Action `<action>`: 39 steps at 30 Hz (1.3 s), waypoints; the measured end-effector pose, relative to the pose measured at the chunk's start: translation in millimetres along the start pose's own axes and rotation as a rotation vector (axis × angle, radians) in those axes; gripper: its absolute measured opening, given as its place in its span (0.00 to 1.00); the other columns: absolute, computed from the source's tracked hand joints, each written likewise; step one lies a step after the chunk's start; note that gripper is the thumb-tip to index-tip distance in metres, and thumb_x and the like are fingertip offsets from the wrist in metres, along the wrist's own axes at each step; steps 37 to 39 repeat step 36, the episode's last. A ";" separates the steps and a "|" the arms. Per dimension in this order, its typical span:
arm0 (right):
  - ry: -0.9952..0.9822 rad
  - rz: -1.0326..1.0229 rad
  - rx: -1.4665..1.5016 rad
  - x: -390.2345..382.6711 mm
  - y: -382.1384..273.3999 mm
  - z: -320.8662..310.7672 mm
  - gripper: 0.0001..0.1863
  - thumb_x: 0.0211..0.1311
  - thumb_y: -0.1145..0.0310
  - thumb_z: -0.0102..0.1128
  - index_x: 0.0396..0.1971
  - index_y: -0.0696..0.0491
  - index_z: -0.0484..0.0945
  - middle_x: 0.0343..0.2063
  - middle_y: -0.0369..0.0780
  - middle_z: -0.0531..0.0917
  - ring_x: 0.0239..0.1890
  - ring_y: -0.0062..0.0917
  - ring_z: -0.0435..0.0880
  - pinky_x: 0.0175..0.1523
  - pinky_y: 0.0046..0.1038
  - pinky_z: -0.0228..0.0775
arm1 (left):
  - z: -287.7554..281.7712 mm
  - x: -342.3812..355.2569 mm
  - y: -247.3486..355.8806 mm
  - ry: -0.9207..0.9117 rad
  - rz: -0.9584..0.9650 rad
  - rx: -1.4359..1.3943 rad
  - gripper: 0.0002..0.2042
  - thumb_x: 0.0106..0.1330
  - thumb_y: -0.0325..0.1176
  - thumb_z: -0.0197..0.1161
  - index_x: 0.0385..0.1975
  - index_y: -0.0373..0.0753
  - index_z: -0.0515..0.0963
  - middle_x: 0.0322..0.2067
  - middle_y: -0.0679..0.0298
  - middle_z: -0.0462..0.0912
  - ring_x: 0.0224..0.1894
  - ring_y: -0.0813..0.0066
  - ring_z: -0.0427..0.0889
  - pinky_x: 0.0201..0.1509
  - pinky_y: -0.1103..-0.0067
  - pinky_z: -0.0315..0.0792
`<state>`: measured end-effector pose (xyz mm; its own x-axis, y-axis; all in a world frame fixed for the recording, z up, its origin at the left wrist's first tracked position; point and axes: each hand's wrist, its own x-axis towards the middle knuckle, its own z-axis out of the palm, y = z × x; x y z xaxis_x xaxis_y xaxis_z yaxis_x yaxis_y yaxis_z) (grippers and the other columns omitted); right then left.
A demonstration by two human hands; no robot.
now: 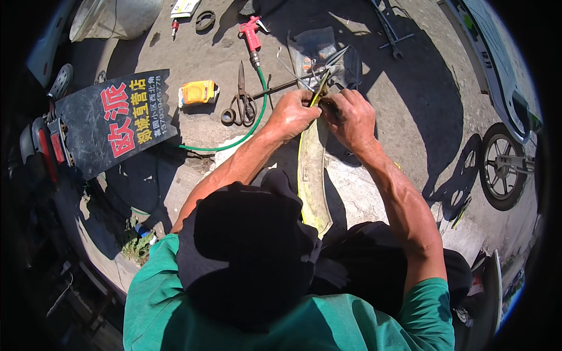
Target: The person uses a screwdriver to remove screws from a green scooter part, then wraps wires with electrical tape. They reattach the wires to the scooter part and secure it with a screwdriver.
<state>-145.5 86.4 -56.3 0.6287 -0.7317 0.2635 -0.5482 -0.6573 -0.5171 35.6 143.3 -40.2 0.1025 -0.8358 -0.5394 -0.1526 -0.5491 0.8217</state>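
A long curved strip with a bright yellow edge and a dirty pale inner face, shaped like a mudguard [312,175], runs from near my lap away from me. My left hand [295,114] pinches its edge near the far end, thumb and fingers closed. Close beside it, my right hand [351,117] has its fingers curled in at the same end; what they hold is hidden. Just beyond my hands lie a clear plastic bag [310,47] and some thin metal pieces. Dark scissors [241,99] lie to the left of my left hand.
A red air blow gun [252,36] on a green hose [261,96] lies ahead, with a yellow packet [198,93] to the left. A printed black mud flap [111,123] juts in at left. Far right are a wrench [397,51] and a wheel [503,167].
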 end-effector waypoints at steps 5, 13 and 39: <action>0.068 -0.009 0.021 7.0 -7.1 -5.2 0.15 0.50 0.72 0.76 0.40 0.50 0.84 0.29 0.39 0.80 0.35 0.36 0.81 0.38 0.37 0.76 | 0.8 8.1 -10.1 -0.024 0.072 -0.066 0.17 0.62 0.28 0.66 0.49 0.26 0.82 0.41 0.59 0.86 0.43 0.76 0.81 0.51 0.78 0.75; 0.100 -0.069 -0.052 7.4 1.8 -2.0 0.14 0.46 0.67 0.76 0.34 0.47 0.83 0.27 0.35 0.78 0.33 0.32 0.80 0.35 0.35 0.70 | 6.0 2.0 -4.5 0.028 0.131 -0.040 0.16 0.63 0.28 0.65 0.49 0.26 0.82 0.40 0.60 0.86 0.41 0.76 0.81 0.50 0.78 0.75; 0.018 -0.100 -0.156 16.4 0.5 -6.8 0.13 0.44 0.70 0.74 0.32 0.48 0.83 0.28 0.36 0.79 0.37 0.33 0.81 0.39 0.36 0.73 | 19.1 16.1 -16.5 0.186 0.119 -0.057 0.16 0.57 0.27 0.61 0.44 0.25 0.83 0.31 0.49 0.87 0.33 0.64 0.86 0.43 0.69 0.77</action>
